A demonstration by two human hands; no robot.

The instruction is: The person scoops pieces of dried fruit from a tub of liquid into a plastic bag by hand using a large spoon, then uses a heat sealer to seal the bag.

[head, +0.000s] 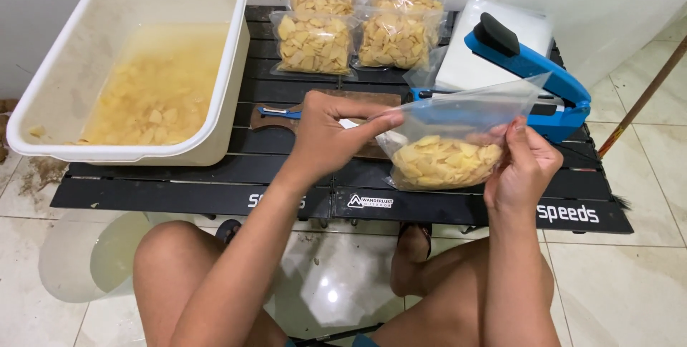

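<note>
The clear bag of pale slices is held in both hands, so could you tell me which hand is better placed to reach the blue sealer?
Probably the right hand: the blue sealer lies just beyond it.

bag point(458, 132): clear, pale yellow slices | tub point(43, 96): white, my yellowish water | sealer point(533, 79): blue, black knob | table point(215, 182): black slats, white lettering | floor point(630, 282): cream tile

Clear plastic bag point(458, 136), perhaps one-third full of pale yellow slices, held upright.
</note>
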